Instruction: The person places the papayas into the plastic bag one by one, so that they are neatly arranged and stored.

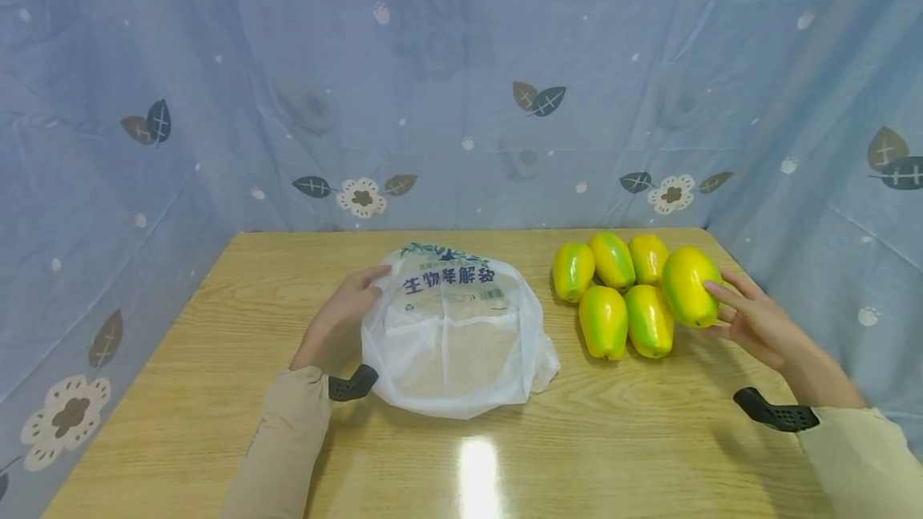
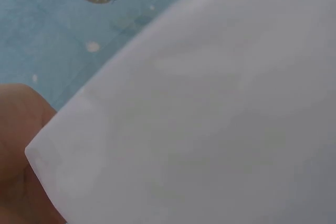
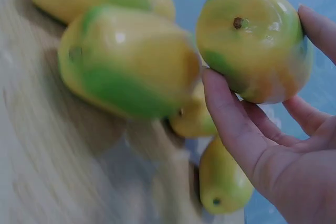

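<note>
A white plastic bag (image 1: 461, 359) with dark printed characters and green leaf marks stands at the middle of the table, its mouth spread toward me. My left hand (image 1: 335, 323) pinches the bag's left rim; white film fills most of the left wrist view, beside part of the hand (image 2: 21, 145). On the right, my right hand (image 1: 757, 323) holds a yellow-green mango (image 1: 688, 283), fingers and thumb spread around its side. In the right wrist view that mango (image 3: 252, 40) is raised above the table, its brown stem end facing the camera.
Several more mangoes (image 1: 604, 323) lie grouped in two rows on the wooden table (image 1: 216, 359), between the bag and my right hand. A blue patterned curtain (image 1: 461, 102) encloses the back and both sides. Black straps (image 1: 353, 383) sit on my wrists.
</note>
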The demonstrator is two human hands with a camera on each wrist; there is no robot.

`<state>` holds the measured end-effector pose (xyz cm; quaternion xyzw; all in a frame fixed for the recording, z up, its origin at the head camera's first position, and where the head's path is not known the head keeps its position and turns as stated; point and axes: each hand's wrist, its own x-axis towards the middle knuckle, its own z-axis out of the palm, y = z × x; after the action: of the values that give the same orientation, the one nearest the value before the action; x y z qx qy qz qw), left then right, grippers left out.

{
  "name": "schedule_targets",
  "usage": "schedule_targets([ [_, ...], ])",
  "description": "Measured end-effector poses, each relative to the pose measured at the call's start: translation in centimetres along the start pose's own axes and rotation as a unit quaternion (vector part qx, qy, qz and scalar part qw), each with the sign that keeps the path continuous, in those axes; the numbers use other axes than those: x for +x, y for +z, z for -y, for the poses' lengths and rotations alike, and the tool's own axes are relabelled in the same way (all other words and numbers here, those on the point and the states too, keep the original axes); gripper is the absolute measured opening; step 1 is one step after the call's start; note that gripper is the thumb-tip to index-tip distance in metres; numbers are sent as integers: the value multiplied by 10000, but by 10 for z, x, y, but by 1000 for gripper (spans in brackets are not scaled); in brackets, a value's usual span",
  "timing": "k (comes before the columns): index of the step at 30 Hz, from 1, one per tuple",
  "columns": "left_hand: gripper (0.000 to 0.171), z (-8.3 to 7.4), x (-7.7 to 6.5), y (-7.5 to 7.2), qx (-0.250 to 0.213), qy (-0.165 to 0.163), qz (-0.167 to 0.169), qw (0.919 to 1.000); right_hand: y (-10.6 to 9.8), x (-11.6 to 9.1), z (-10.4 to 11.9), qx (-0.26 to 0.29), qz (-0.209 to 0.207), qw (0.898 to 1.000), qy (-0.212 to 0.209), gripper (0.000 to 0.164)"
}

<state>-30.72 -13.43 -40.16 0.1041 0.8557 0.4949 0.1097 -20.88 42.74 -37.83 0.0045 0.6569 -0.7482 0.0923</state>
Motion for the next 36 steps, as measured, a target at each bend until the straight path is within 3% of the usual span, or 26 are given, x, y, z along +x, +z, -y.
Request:
schedule_targets([
  [8,56,-1,-1,-1,11,38,-33,10000,38,15,13,141,283,9995,-67,79],
  [22,57,0,0,3,-70,33,-45,10000,116,48,20,-748,277,9965,231,82],
  [31,55,-3,1,3,-163,20,44,9999,151,66,19,-520,348,9979,182,82],
  [36,55,-4,4,4,50,97,7,9999,170,75,17,-290,351,9989,139,78],
])
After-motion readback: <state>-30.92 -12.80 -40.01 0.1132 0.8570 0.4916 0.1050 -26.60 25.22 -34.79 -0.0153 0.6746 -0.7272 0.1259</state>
